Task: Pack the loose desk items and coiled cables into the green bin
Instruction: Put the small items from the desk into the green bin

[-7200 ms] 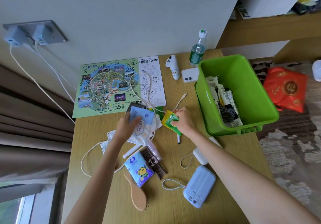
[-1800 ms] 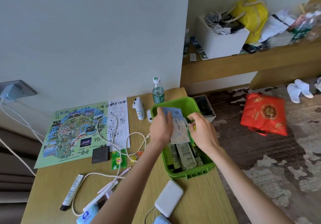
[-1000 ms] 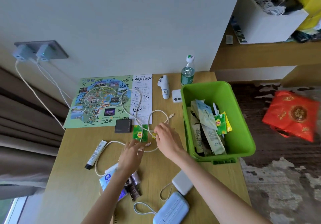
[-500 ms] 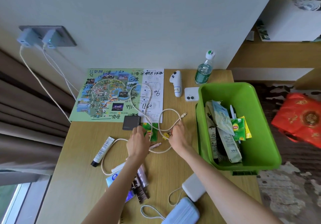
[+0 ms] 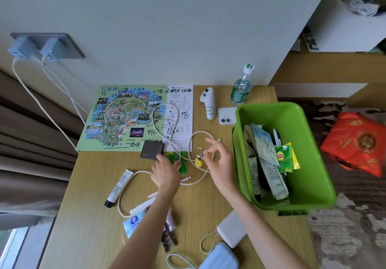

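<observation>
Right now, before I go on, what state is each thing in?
green bin, open-topped, partly filled with packets.
water bottle, upright, capped.
wall chargers, plugged in, cables attached.
white cable, uncoiled, looping over the map.
cream tube, capped, lying flat.
right hand, pinching the charm keyring.
left hand, on the green sachet, grip hidden.

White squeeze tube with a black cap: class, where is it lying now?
Head view: the white squeeze tube lies on the left side of the wooden desk, beside the cream cable loop, nearer the camera than the green map sheet.
</observation>
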A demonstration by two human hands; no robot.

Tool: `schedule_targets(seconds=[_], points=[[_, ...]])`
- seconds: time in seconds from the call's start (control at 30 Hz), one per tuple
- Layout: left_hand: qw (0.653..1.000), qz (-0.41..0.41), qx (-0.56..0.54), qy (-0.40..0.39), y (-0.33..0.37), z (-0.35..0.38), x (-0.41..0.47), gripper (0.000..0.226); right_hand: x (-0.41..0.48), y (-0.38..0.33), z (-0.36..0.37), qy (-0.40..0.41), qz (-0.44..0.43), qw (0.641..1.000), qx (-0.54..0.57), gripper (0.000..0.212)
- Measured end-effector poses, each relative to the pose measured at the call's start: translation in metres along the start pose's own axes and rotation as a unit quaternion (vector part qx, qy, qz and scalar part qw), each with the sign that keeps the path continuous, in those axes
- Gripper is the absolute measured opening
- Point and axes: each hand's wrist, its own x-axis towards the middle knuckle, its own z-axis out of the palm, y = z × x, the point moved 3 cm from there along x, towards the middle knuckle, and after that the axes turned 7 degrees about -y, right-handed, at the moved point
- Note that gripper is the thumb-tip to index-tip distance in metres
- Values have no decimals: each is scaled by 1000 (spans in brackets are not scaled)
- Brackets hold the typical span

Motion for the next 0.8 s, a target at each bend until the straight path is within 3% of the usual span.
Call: schedule_targets(seconds=[0.1, 0.3, 0.5, 0.63, 0.8], points=[[999, -27, -35, -29, -1, -3, 6, 58, 2, 0, -5, -9, 101, 969, 224, 10], [991, -56, -91, -85, -5, -5, 17, 54, 1, 11, -2, -11, 274, 905, 326, 5], [984, -11, -162, -77, -5, -8, 13, 28, -8, 19, 25, -56, 340, 885, 314, 8], [981, 75, -179, 0, -11, -30, 7, 25, -12, 19, 43, -128, 307, 925, 186, 9], [968, 226, -75, 83, -22, -64, 1, 25, -13, 17, 71, -146, 229, 962, 22, 7]])
